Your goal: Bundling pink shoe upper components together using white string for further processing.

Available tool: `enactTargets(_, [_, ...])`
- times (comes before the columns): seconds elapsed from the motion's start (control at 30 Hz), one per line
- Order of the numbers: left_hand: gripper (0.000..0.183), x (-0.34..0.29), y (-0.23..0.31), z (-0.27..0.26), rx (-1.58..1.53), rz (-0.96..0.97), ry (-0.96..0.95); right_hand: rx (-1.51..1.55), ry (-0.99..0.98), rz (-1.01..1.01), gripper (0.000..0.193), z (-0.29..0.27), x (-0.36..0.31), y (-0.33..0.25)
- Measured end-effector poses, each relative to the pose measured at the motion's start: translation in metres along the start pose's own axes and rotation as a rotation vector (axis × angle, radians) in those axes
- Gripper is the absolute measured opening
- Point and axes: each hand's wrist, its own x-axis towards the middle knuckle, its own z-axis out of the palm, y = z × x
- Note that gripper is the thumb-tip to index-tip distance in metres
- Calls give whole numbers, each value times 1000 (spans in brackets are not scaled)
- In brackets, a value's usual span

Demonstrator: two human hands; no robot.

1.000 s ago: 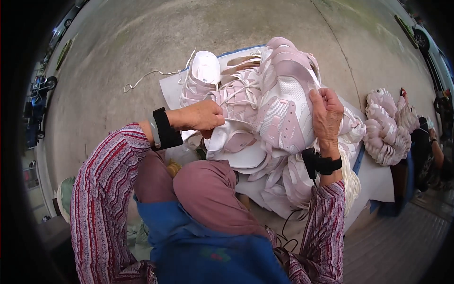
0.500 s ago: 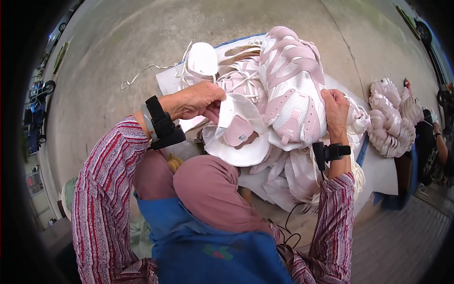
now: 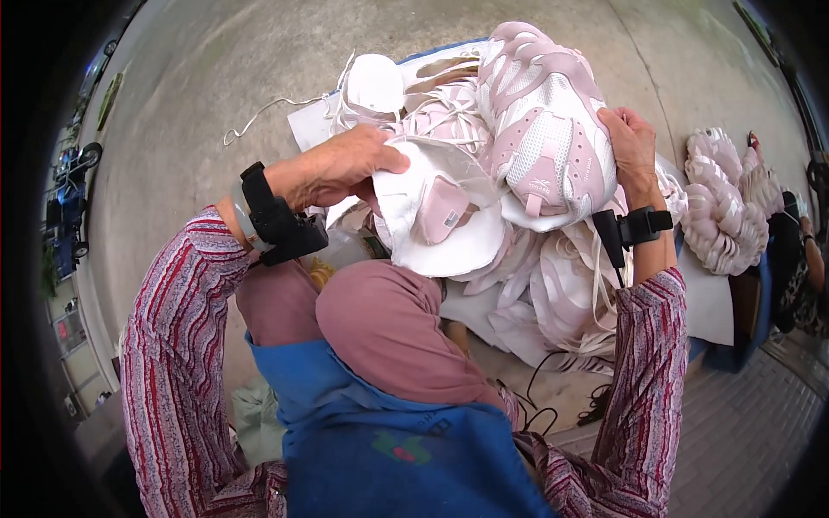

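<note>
My left hand (image 3: 358, 164) is closed on the edge of a white-lined shoe upper (image 3: 406, 177), with its inside facing up and a pink tongue piece (image 3: 445, 210) showing in its opening. To the right, a bundle of nested pink and white shoe uppers (image 3: 553, 112) lies lengthwise, heel end toward me. My right hand (image 3: 632, 148) grips the bundle's right side; some fingers are hidden behind it. The opened upper and the bundle's near end touch. Just beyond my left hand are laced pink uppers (image 3: 445, 121) and a white rounded piece (image 3: 375, 83).
More loose uppers and pale laces (image 3: 561, 293) pile below the bundle, on a white sheet (image 3: 708, 293). Another heap of pink and white uppers (image 3: 725, 198) stands at the right, near a person in dark clothes (image 3: 790, 259). A loose lace (image 3: 259, 121) trails onto the concrete floor.
The bundle has shifted a little away from me and to the right, along with my right hand. My left hand has lifted the white-lined upper slightly farther up and tilted it.
</note>
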Motion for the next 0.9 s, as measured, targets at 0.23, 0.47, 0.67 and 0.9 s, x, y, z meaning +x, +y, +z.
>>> enactTargets(0.23, [31,-21,62,-68,-601,321,-155,275,-38,80,21,25,24,-29])
enactTargets(0.47, [25,12,54,27,-416,175,-7,-143,118,-224,25,61,-30,-26])
enactTargets(0.67, [36,27,46,15,-482,243,20,-196,108,-311,20,52,-77,-31])
enactTargets(0.9, [38,30,58,28,-394,277,-27,-413,-43,-433,33,63,-143,-53])
